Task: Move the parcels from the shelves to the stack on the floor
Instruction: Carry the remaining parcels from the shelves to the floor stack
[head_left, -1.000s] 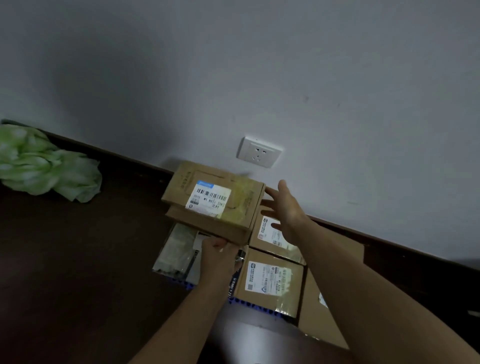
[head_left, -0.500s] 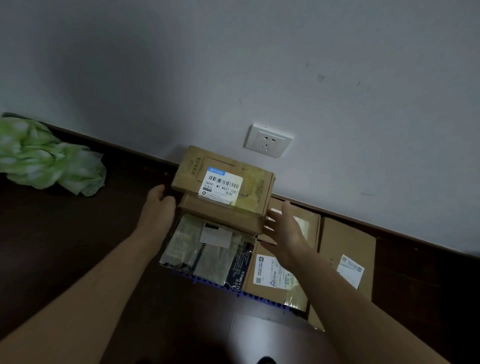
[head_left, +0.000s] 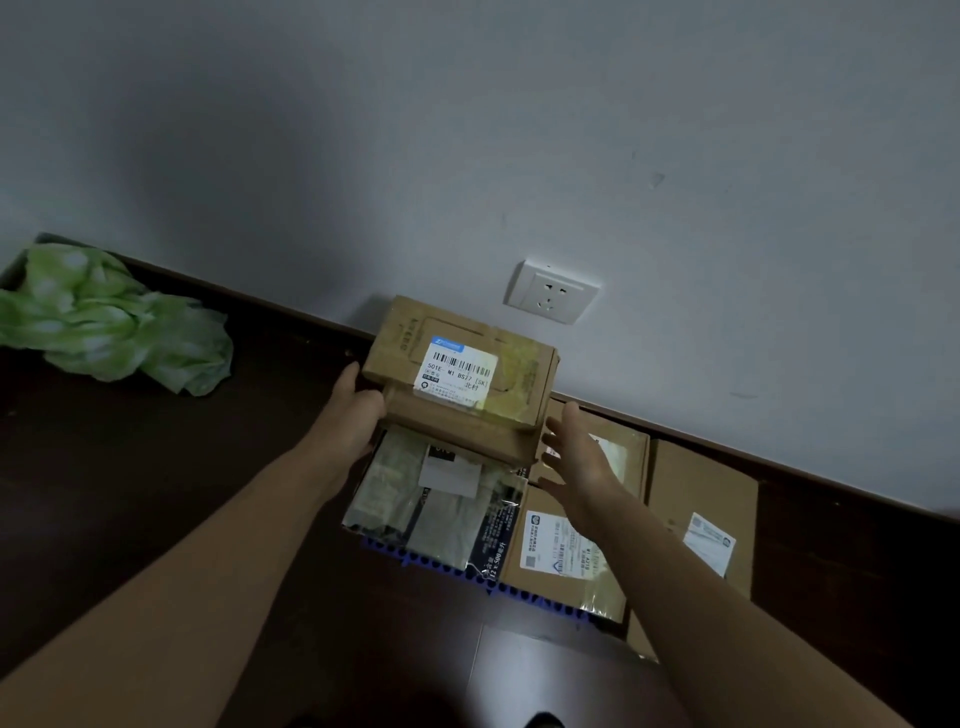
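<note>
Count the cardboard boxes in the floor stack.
5: top box on lower box, rear box behind the right hand, front box nearer, flat box far right. More may hide beneath.

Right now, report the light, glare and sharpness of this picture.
Head view: dim overall, with a broad soft shadow on the wall at upper left; tape on the top box and the plastic-wrapped parcel catch glare; the box's label is sharp, the right hand slightly soft.
</note>
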